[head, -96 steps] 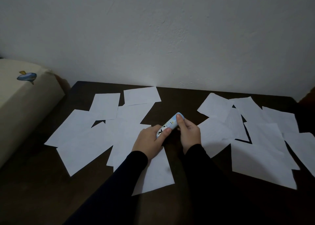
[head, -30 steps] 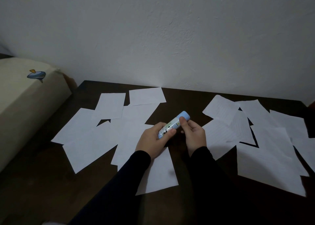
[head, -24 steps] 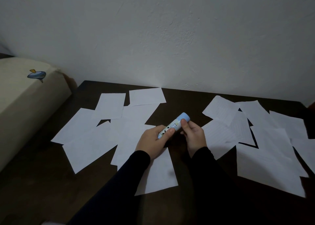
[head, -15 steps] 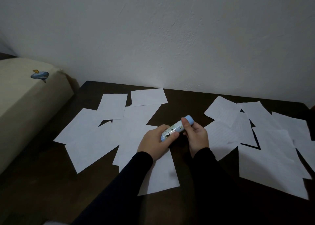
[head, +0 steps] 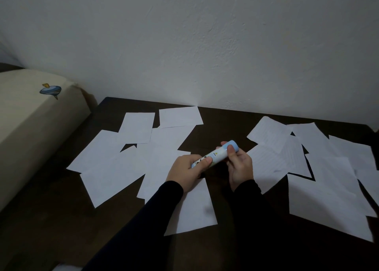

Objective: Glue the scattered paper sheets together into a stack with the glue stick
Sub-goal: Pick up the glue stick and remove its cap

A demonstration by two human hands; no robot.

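Glue stick: held tilted between both hands above the dark table; label print too small to read.
Left hand: fingers curled round the stick's lower end.
Right hand: thumb and fingertips pinch the blue cap end.
Paper sheets: loose and overlapping left of the fingers; more sheets lie to their right.
Cushion: far left, with a spinning-top picture.

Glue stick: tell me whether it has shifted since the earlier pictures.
Yes, slightly. The glue stick, gripped by the left hand and the right hand, has edged rightward, closer to the right-hand sheets.
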